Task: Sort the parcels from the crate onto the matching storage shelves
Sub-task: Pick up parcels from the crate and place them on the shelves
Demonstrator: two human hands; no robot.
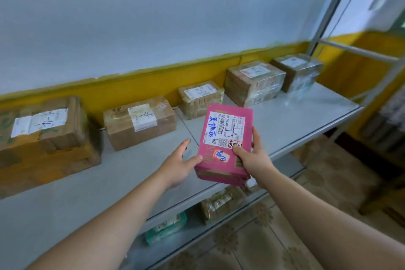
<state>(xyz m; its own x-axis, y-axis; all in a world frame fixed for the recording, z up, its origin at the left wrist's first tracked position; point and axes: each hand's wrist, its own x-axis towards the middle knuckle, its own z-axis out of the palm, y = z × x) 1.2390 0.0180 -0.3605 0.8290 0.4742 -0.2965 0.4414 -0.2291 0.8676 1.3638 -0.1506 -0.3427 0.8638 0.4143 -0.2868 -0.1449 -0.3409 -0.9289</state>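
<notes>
A pink parcel [225, 138] with a white shipping label and blue handwriting hangs over the front part of the grey shelf [306, 116]. My right hand [252, 158] grips its near right corner, thumb on top. My left hand [179, 164] has spread fingers, and its thumb touches the parcel's near left edge. Along the shelf's back stand several brown taped cartons with handwritten labels: one at the far left [43, 133], one beside it [140, 123], a small one [200, 98], and two more at the right [255, 82] [298, 71].
A lower shelf [192, 232] holds a green packet [166, 228] and a brown taped parcel [221, 204]. The shelf's metal frame post [328, 13] rises at the right. Patterned floor tiles [263, 237] lie below. A white and yellow wall stands behind the shelf.
</notes>
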